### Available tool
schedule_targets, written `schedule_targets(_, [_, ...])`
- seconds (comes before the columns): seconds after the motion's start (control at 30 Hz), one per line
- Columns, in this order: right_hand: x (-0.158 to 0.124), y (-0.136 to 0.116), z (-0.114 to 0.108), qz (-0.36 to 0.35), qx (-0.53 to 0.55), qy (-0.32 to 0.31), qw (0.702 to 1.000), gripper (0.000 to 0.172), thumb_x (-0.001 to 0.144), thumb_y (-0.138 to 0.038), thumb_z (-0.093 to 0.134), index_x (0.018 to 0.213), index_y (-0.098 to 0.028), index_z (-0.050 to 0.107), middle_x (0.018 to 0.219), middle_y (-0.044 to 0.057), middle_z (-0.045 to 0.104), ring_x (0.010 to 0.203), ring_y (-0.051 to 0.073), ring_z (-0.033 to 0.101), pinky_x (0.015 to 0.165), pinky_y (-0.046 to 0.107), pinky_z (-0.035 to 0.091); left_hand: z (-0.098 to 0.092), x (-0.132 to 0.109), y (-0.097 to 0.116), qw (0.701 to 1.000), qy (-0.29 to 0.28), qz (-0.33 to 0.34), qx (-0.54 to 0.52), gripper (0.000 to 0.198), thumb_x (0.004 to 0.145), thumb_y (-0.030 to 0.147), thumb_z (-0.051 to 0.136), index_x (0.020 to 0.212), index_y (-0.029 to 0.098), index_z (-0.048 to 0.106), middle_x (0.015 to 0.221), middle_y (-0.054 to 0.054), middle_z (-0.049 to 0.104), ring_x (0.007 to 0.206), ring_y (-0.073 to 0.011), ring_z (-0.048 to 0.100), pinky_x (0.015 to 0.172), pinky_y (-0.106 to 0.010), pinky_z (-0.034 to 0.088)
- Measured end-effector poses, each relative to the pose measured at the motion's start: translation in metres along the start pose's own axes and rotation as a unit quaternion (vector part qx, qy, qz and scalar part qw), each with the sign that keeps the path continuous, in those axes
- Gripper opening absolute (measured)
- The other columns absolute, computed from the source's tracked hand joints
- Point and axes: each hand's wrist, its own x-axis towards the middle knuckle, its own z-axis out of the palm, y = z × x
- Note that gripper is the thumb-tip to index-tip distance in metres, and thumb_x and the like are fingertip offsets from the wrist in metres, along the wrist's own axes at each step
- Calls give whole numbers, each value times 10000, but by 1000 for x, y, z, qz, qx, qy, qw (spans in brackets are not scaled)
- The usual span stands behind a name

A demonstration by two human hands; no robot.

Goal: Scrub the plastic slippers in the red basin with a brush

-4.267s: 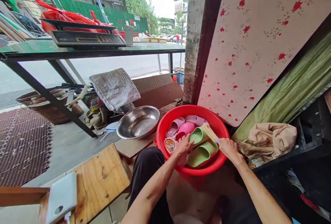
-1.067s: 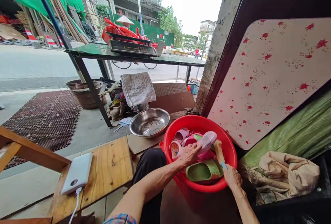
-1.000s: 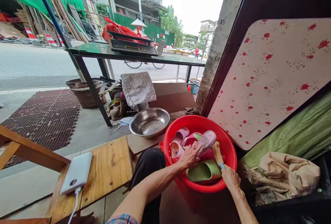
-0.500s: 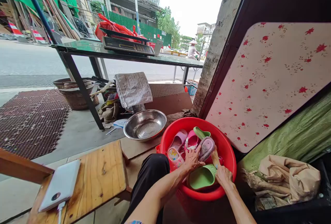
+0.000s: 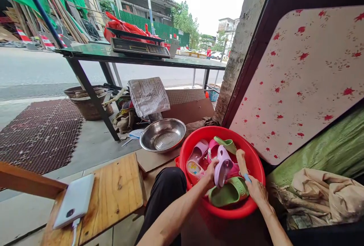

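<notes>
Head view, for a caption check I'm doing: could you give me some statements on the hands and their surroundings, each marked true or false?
1. The right hand grips a brush. True.
2. The left hand holds nothing. False: the left hand holds a lilac clog.
3. A green clog lies in the red tub. True.
4. The metal basin stands inside the tub. False: the metal basin stands beside it, on its left in the picture.
5. A digital scale sits on the table. True.
</notes>
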Motion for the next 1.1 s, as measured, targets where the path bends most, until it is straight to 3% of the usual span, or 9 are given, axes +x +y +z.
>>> schedule_targets(0.07, [-8, 0, 3, 8, -34, -29, 999, 490, 1016, -254, 452, 1423, -193, 718, 1184, 139, 814, 1138, 264, 758, 888, 296, 527, -1, -8, -12, 986, -63, -59, -141, 598, 922, 618, 439, 1142, 130, 705, 877, -145, 750, 750, -281, 712, 705, -430, 619])
schedule_targets(0.2, [-18, -2, 3, 7, -30, -43, 999, 509, 1045, -281, 421, 1475, -227, 687, 1246, 130, 805, 1164, 278, 749, 893, 318, 530, -3, -14, -27, 967, -106, -115, -199, 618, 933, 634, 443, 1185, 131, 698, 863, -151, 761, 713, -299, 732, 686, -471, 640])
schedule_targets(0.43, [-32, -18, -11, -21, -4, -27, 999, 500, 1039, -333, 411, 1395, -229, 745, 1201, 101, 824, 1121, 289, 757, 860, 321, 529, -8, 3, -35, 962, -78, -156, -210, 692, 1001, 681, 411, 1253, 95, 679, 876, -190, 758, 741, -340, 755, 730, -550, 644])
schedule_targets(0.57, [-33, -23, -28, -29, 44, 25, 998, 508, 1031, -403, 440, 1406, -248, 745, 1102, 99, 843, 1046, 290, 776, 830, 312, 542, -6, 8, -37, 961, -79, -144, -224, 751, 1009, 726, 358, 1245, 94, 687, 903, -196, 759, 788, -351, 761, 756, -555, 641])
schedule_targets(0.67, [-32, -21, -33, -48, 86, 65, 993, 546, 1027, -426, 432, 1463, -251, 709, 1218, 98, 824, 1091, 288, 769, 896, 320, 559, -5, 8, -35, 961, -70, -136, -231, 789, 1013, 748, 305, 1226, 100, 703, 925, -197, 760, 813, -348, 761, 787, -547, 638])
schedule_targets(0.77, [-35, -25, -23, -57, 87, 46, 994, 545, 1000, -369, 442, 1465, -271, 708, 1345, 72, 782, 1168, 287, 753, 973, 333, 562, -6, 8, -33, 963, -38, -132, -231, 769, 1023, 732, 307, 1223, 109, 710, 940, -185, 763, 800, -326, 747, 801, -527, 633])
schedule_targets(0.9, [-46, -37, 7, -58, 50, -3, 997, 530, 964, -312, 476, 1425, -285, 737, 1256, 72, 813, 1153, 280, 764, 963, 317, 576, -12, 9, -33, 965, -30, -123, -232, 899, 972, 856, 249, 1240, 132, 709, 982, -187, 766, 804, -328, 738, 802, -534, 625])
schedule_targets(1.0, [-57, -20, 20, -66, 53, -17, 996, 521, 960, -365, 477, 1406, -351, 745, 1248, 50, 817, 1188, 289, 755, 979, 342, 586, -19, 9, -33, 963, -39, -125, -234, 927, 945, 892, 236, 1235, 148, 708, 976, -185, 765, 811, -337, 741, 792, -539, 624])
schedule_targets(1.1, [-60, 27, 16, -62, 76, -54, 994, 494, 927, -460, 499, 1336, -429, 775, 1277, 15, 810, 1263, 306, 723, 1011, 370, 591, -25, 12, -34, 968, -46, -112, -222, 826, 933, 871, 377, 1206, 166, 712, 927, -159, 765, 777, -333, 738, 751, -513, 627])
